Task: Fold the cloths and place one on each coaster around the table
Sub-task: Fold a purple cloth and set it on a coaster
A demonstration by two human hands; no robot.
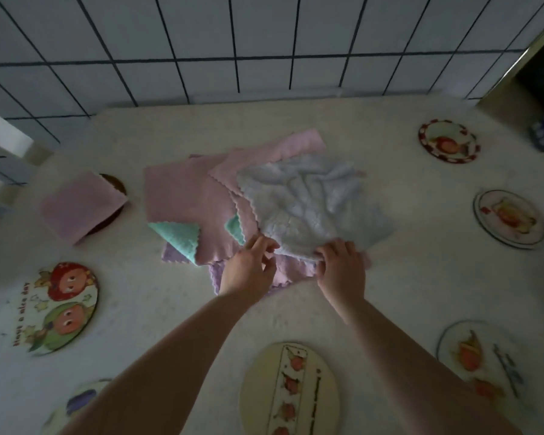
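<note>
Head view: one folded pink cloth sits on the far-left coaster; six other coasters in view lie bare. Your left hand and right hand pinch the near edge of the pale blue cloth atop the unfolded pile.

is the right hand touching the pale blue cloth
Touching. The head view shows the right hand with fingers curled over the near edge of the pale blue cloth, no gap visible.

Two hands reached to a pile of cloths on the worktop. The left hand and the right hand each pinched the near edge of the pale blue cloth on top. A folded pink cloth lay on a coaster at the left.
</note>
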